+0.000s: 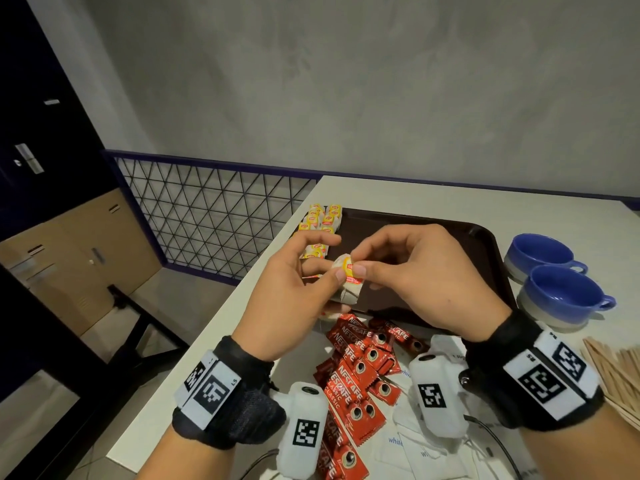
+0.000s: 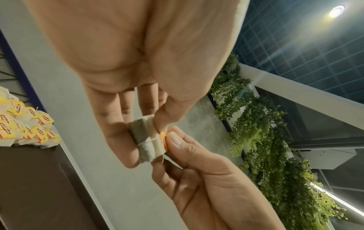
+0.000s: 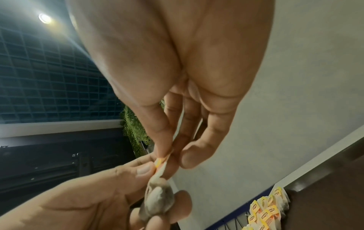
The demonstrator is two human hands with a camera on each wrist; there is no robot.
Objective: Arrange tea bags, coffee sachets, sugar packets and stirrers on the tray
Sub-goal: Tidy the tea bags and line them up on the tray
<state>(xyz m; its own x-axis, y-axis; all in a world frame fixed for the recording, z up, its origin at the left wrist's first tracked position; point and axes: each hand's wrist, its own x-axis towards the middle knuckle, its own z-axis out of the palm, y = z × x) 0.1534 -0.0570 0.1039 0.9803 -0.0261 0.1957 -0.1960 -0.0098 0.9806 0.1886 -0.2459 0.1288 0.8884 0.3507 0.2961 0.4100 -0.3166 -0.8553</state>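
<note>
Nearest on the desk [image 1: 221,341]: red coffee sachets [image 1: 349,379] in a loose pile, white sugar packets [image 1: 408,445] just beside them, wooden stirrers [image 1: 613,372] at the near right edge. None of these on the tray yet, so most of the job looks undone.

Above that pile, both hands are on one tea bag [image 1: 348,280]. Left hand [image 1: 291,292] has fingers [image 2: 118,124] curled round the folded bag body w/ thumb on it; right hand [image 1: 426,275] pinches the yellow tag [image 2: 164,140] btwn thumb and forefinger. Bag is in the air over the tray's near-left corner, not set down. Prob. tidying tag/string before placing, but can't be sure.

Further out: brown tray [image 1: 450,237], mostly bare. Only contents seen are a cluster of tea bags [image 1: 320,223] at its far-left corner, some overlapping the rim. Two blue cups [image 1: 550,275] on the desk right of the tray, look empty.
</note>
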